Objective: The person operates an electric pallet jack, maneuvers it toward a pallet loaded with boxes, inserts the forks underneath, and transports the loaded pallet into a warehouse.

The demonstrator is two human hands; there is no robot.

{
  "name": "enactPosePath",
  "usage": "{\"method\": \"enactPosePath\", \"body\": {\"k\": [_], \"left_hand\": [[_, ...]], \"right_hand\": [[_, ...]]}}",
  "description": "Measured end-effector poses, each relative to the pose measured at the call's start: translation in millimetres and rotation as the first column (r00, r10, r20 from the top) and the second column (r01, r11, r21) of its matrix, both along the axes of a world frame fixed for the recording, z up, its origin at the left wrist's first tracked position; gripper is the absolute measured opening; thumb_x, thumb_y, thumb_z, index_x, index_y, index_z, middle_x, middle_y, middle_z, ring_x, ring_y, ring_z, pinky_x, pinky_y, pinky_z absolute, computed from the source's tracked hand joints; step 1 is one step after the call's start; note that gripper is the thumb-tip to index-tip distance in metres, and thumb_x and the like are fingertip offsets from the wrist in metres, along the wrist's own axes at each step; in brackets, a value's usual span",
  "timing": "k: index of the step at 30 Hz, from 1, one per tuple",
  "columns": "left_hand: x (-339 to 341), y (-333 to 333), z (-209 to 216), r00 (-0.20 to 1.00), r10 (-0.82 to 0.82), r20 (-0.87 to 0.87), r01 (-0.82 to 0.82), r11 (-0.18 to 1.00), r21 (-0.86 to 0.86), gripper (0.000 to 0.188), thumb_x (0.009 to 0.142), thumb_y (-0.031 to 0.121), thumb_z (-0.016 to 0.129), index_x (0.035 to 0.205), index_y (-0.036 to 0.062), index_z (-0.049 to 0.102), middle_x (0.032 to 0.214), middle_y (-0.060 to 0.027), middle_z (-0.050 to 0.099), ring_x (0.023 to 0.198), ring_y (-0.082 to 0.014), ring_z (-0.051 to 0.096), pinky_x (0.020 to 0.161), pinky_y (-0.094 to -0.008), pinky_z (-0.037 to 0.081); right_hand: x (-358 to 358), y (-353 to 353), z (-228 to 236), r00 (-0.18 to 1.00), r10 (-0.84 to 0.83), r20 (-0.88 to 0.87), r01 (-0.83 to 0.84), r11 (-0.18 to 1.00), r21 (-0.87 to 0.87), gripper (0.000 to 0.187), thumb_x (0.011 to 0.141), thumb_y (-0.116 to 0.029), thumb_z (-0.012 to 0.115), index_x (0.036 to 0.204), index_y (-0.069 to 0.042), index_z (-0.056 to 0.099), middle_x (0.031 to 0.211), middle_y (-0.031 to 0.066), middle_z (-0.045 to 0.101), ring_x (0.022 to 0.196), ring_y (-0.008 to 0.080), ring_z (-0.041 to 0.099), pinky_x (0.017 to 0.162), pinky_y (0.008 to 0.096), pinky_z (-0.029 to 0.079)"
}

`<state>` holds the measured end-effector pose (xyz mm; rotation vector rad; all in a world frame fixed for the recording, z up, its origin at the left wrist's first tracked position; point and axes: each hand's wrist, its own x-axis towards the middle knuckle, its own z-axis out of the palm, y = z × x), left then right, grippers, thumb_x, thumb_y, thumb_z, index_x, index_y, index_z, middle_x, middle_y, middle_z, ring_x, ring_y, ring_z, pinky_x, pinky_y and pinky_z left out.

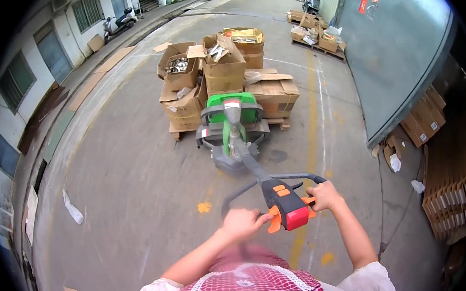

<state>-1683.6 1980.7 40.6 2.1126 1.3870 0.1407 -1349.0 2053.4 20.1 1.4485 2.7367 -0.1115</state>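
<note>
In front of me stands a green and dark grey electric pallet jack. Its tiller arm slants back toward me and ends in a black control handle with orange buttons, orange levers and a red end cap. My left hand is closed on the handle's left side, thumb at the orange lever. On the right side, my right hand grips the handle, fingers wrapped round it. Beyond the jack, a wooden pallet bears stacked cardboard boxes; some are open at the top with shiny metal-looking pieces inside.
At the right stands a large grey-blue metal door, with flattened cardboard stacks below it. Another loaded pallet sits farther back. Along the left runs a white building with a parked scooter. A plastic scrap lies on the concrete.
</note>
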Motion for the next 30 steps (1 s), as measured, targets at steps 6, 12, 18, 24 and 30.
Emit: {"method": "enactPosePath", "body": {"k": [6,12,18,24,30], "left_hand": [[68.8,51.1,-8.6,0.995,0.086,0.055,-0.088,0.995,0.045,0.051,0.1,0.055,0.042,0.092,0.0167,0.075,0.069,-0.0119,0.069,0.068,-0.0323,0.069,0.064,-0.0428,0.053],[73.2,80.2,-15.2,0.999,0.042,0.009,-0.043,0.993,0.108,0.05,0.103,0.047,0.04,0.095,0.0126,0.075,0.069,-0.0151,0.068,0.068,-0.0346,0.068,0.064,-0.0451,0.053],[62.4,90.9,-27.4,0.998,-0.011,0.066,0.006,0.997,0.079,0.052,0.103,0.044,0.041,0.088,0.0066,0.074,0.068,-0.0186,0.067,0.064,-0.0367,0.067,0.059,-0.0479,0.052],[49.2,100.0,-28.2,0.994,0.016,0.104,-0.016,1.0,0.001,0.057,0.103,0.048,0.04,0.083,0.0055,0.073,0.065,-0.0217,0.065,0.06,-0.039,0.066,0.058,-0.0484,0.053],[6.7,124.6,-21.5,0.99,-0.034,0.139,0.014,0.99,0.139,0.057,0.104,0.051,0.037,0.087,0.0106,0.074,0.056,-0.0169,0.061,0.057,-0.0373,0.065,0.054,-0.0474,0.05]], "right_hand": [[60.3,57.0,-4.2,1.0,0.025,-0.004,-0.025,0.999,-0.035,0.02,0.064,-0.03,0.07,0.072,-0.013,0.062,0.06,0.0106,0.065,0.063,0.0295,0.067,0.067,0.0393,0.054],[68.4,77.4,-4.1,0.999,0.043,-0.031,-0.043,0.999,0.002,0.022,0.066,-0.032,0.067,0.074,-0.012,0.064,0.058,0.0119,0.065,0.059,0.029,0.067,0.079,0.0352,0.054],[63.2,84.0,-20.7,0.994,0.107,-0.016,-0.106,0.994,0.029,0.025,0.068,-0.035,0.069,0.078,-0.012,0.066,0.058,0.0115,0.065,0.057,0.0279,0.067,0.068,0.0361,0.054],[49.7,97.3,-30.5,0.995,0.096,0.0,-0.096,0.995,-0.015,0.029,0.067,-0.037,0.07,0.081,-0.013,0.067,0.059,0.0104,0.066,0.056,0.0275,0.067,0.061,0.037,0.053],[9.7,115.5,-9.1,0.997,0.066,0.033,-0.065,0.998,-0.013,0.031,0.067,-0.038,0.07,0.085,-0.013,0.068,0.063,0.0113,0.068,0.061,0.0275,0.069,0.064,0.0378,0.054]]}}
